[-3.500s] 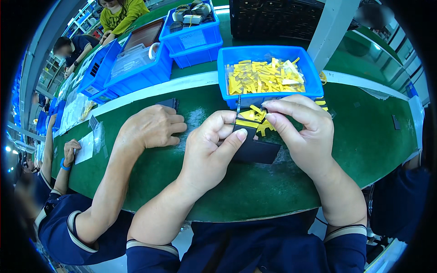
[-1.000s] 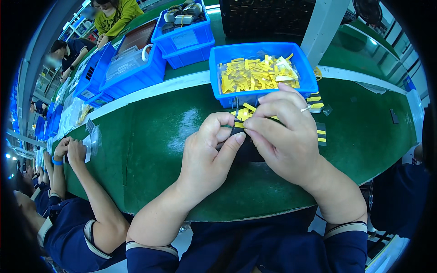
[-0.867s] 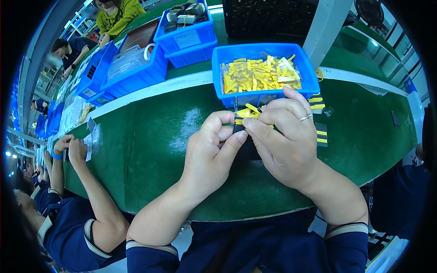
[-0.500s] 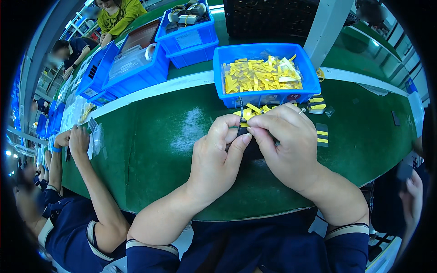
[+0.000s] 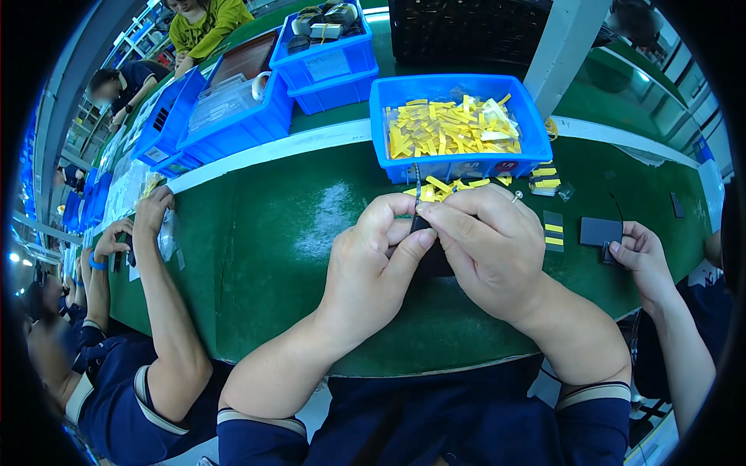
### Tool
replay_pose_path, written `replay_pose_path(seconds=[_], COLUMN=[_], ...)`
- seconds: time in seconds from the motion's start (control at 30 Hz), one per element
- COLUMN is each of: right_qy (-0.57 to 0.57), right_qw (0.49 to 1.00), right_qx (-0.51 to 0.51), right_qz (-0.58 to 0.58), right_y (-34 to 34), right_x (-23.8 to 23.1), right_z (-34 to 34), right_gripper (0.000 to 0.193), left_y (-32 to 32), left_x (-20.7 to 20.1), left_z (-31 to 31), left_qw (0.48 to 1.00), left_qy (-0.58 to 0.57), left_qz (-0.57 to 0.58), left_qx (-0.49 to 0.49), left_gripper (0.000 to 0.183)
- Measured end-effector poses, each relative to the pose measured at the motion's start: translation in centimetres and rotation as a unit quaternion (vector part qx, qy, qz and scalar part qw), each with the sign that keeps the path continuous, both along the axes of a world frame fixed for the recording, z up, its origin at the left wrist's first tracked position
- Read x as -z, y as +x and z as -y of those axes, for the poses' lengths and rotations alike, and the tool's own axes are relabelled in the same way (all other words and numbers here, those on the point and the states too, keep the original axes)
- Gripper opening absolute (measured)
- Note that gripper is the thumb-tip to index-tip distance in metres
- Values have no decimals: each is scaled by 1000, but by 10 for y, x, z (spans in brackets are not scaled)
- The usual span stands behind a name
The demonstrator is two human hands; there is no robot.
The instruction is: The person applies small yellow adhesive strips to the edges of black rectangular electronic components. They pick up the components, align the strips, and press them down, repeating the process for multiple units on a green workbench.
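Observation:
Over the near middle of the green table, my left hand (image 5: 374,252) pinches a black flat piece (image 5: 420,224) between thumb and fingers. From it a thin dark strip (image 5: 417,180) sticks up, possibly a cable. My right hand (image 5: 497,252) meets it there, thumb and index finger pressed together at the strip's base; whatever lies between those fingertips is hidden. Loose yellow strips (image 5: 437,186) lie just beyond my fingers. Right of my right hand rests a clear sheet with yellow-and-black strips (image 5: 553,231), and farther back a small stack of similar pieces (image 5: 545,179).
A blue bin (image 5: 544,147) full of yellow strips stands behind my hands. More blue bins (image 5: 233,136) line the left back, beside a white post (image 5: 561,54). At right a co-worker's hand (image 5: 641,252) holds a dark flat box (image 5: 600,231); another co-worker's arms (image 5: 159,295) reach in from the left.
My hands keep nearly the same pinch. The right co-worker's hand has come over the table with a dark flat box. The left co-worker's hands have shifted.

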State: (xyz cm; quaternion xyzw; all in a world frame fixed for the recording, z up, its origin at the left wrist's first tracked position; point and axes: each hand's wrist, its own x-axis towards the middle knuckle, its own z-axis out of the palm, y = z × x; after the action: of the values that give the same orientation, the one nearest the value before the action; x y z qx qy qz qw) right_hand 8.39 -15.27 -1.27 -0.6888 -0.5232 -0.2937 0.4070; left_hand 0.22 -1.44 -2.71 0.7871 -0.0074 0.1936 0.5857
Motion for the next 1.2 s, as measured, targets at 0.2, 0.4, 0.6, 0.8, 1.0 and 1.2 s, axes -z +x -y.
replay_pose_path(seconds=[0.2,0.4,0.6,0.8,1.0,1.2], right_qy=[1,-4,-7,-14,-68,-81], right_qw=[1000,993,963,980,994,991], right_qx=[-8,-7,-33,-8,21,9], right_qz=[-6,-117,-268,-197,-85,-106], right_y=[-2,-2,-2,-3,-1,1], right_x=[2,0,-8,-8,-8,-7], right_z=[-1,0,0,2,4,5], right_gripper=[29,17,10,10,17,19], left_y=[-1,-6,-6,-6,-7,-7], left_x=[-5,-17,-14,-19,-21,-24], left_z=[-1,0,2,5,4,4], left_qw=[999,991,986,985,978,985], left_qy=[41,122,165,170,206,169], left_qz=[3,-51,-18,-4,-1,-22], left_qx=[-4,-16,-26,-31,-26,-18], left_gripper=[23,25,26,25,25,22])
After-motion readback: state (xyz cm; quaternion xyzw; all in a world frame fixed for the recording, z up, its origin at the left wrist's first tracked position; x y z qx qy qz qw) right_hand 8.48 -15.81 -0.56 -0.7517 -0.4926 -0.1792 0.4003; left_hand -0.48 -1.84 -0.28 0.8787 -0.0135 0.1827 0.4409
